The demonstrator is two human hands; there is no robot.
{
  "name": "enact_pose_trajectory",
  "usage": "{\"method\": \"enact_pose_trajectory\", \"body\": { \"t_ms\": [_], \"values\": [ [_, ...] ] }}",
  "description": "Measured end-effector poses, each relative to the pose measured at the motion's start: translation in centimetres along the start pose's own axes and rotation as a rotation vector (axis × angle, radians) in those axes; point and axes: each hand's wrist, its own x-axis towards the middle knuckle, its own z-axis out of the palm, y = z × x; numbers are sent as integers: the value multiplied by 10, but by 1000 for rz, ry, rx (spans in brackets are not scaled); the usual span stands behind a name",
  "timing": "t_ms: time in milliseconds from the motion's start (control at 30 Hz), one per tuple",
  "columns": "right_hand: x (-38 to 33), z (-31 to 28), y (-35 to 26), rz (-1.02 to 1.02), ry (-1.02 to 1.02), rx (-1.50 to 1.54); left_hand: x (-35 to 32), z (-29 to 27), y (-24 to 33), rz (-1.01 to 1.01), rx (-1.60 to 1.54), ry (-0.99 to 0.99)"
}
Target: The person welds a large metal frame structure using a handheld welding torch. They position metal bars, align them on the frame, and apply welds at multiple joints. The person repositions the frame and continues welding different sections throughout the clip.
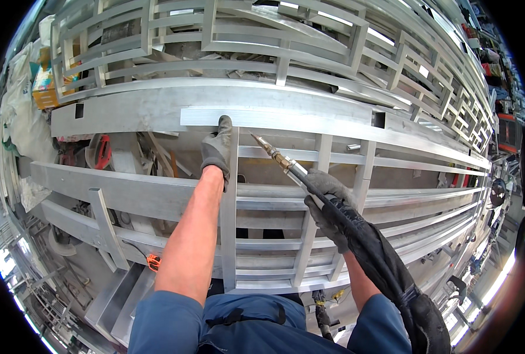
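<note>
A big aluminium frame (156,197) lies before me. My left hand (218,147), gloved, presses flat on its upright bar (229,236), fingers holding nothing. My right hand (327,203) is closed around a welding torch (283,162), its tip near the left hand.

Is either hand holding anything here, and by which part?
The right hand holds a welding torch by its handle, behind the brass nozzle. The left hand presses on a loose aluminium bar near its left end.
</note>
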Motion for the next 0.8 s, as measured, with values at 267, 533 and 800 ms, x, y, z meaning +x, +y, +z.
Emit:
{"method": "enact_pose_trajectory", "body": {
  "t_ms": [267, 533, 800],
  "values": [
    [11, -1, 11, -128, -66, -71, 0, 2, -5, -27, 25, 44],
    [14, 3, 16, -135, -88, -14, 3, 2, -5, -101, -1, -51],
    [18, 3, 22, -61, -85, 16, -9, 0, 9, -151, -61, -31]
  ]
}}
